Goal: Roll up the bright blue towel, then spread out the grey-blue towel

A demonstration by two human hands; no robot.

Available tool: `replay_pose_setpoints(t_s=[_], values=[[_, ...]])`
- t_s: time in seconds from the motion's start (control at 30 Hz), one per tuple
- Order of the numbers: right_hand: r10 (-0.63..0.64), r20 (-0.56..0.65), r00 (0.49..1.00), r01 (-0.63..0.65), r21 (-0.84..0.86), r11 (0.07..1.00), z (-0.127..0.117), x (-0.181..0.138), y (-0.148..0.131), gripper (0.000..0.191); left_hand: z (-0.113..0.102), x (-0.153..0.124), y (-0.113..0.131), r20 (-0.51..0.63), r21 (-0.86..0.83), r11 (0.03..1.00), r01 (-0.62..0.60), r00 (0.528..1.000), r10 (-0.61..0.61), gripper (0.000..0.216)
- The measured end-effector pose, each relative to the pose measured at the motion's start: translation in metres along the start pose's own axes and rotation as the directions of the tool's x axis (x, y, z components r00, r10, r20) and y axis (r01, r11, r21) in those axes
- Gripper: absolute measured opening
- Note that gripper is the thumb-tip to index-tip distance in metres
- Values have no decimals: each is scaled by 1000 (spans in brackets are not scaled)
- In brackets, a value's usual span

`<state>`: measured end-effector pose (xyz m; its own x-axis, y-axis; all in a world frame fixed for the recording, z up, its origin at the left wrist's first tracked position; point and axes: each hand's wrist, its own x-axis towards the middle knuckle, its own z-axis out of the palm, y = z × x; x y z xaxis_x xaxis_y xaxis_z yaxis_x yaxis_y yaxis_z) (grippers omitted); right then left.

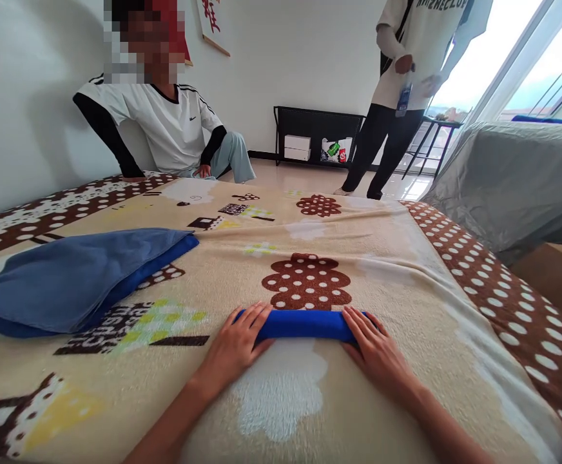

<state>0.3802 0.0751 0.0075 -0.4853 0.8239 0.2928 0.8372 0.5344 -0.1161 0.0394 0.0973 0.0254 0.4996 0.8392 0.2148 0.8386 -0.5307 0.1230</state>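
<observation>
Both hands are laid flat at the near edge of the bed: the left hand [235, 345] is pressed palm-down on the left end of a rolled blue towel [303, 324], fingers spread loosely over it, and the right hand [375, 348] is set the same way on the right end, neither one closed around the roll. The towel is seen lying crosswise just ahead of the person, on a fleece blanket [406, 270] printed with brown dotted trees and pale clouds. It can be judged soft and light, a tight tube of cloth that would give under the palms and spring loose if released unevenly; a hold at both ends, as now, looks the sound place, with even pressure kept along its length, since the plush blanket beneath offers grip rather than slip. Further off to the left, a folded blue cloth [73, 277] is spread flat on the blanket, well apart from the roll. Beyond the far edge of the bed a person in a white shirt [165, 129] is seated by the wall, another person [397, 90] is standing near the window, and a low black shelf [317, 135] with small boxes is set against the back wall.
</observation>
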Motion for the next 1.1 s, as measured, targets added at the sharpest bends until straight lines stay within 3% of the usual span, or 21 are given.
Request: replay_pose_setpoints(t_s=[0.13,0.3,0.4,0.47,0.53,0.63,0.73,0.8,0.93,1.1], values=[[7,8,1000,-7,38,999,-2,10,13,60,-3,12,-7,-4,-8,1000,15,1000,-15,65],[-46,51,998,41,92,995,-14,25,27,47,-11,28,-16,13,-59,998,-14,1000,15,50],[-36,69,997,28,109,994,-35,23,33,39,-19,27,-19,36,-131,991,-1,999,6,43],[-37,86,996,25,134,991,-63,21,34,35,-26,22,-15,63,-202,979,23,998,-10,39],[-60,111,992,41,171,984,-106,21,33,37,-32,15,-1,109,-298,953,47,994,-15,39],[-149,165,975,103,261,960,-188,27,22,42,-38,1,35,190,-455,885,96,982,-9,51],[-256,27,966,235,312,920,-263,38,-6,33,-32,-9,85,249,-565,817,116,968,35,62],[-331,-79,940,339,306,890,-294,48,-30,23,-22,-11,117,278,-635,760,136,959,61,60],[-415,-102,904,426,280,860,-310,62,-70,14,3,-8,160,302,-699,691,187,952,49,58],[-432,55,900,398,297,868,-294,65,-91,12,20,-14,163,291,-629,762,155,956,46,52]])
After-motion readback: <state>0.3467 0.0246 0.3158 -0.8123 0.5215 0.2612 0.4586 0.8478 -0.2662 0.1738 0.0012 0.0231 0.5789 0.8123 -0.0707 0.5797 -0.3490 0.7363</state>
